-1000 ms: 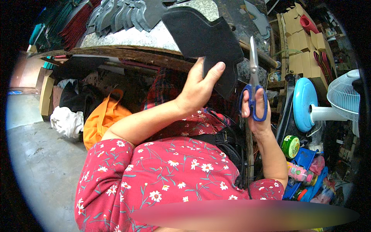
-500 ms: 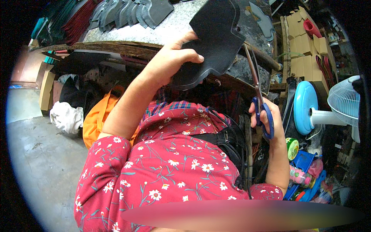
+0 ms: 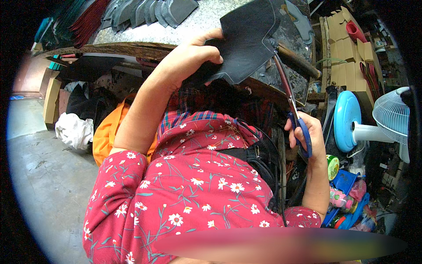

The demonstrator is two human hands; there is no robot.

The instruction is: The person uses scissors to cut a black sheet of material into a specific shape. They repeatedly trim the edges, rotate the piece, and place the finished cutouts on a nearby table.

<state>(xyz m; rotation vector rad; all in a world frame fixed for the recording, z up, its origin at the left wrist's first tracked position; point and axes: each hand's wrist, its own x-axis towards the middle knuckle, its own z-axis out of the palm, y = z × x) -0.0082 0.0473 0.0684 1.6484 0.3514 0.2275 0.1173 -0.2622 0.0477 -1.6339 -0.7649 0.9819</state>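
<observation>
My left hand [image 3: 195, 55] pinches a black, leather-like sheet [image 3: 248, 37] by its left side, the thumb lying along its near part. A pale line follows the sheet's stepped outline. In my right hand [image 3: 313, 132] are long scissors [image 3: 284, 81] with dark blue handles, my fingers through the loops. Their blades point up and away, and the tips meet the sheet's right edge. The blades look nearly closed. Part of the sheet beneath my left hand is in shadow.
Grey cut pieces [image 3: 154, 13] fan out on the worktable [image 3: 193, 26], beside dark red stacked sheets [image 3: 90, 22]. A wooden rod [image 3: 299, 61] juts from the table's right. Cardboard boxes [image 3: 345, 53], a fan with a blue base [image 3: 345, 121] and a blue basket [image 3: 345, 180] stand right.
The black sheet has turned and shifted slightly, its lower edge now higher. My left hand has moved a little left with it. The scissor tips have shifted slightly left along the edge.
</observation>
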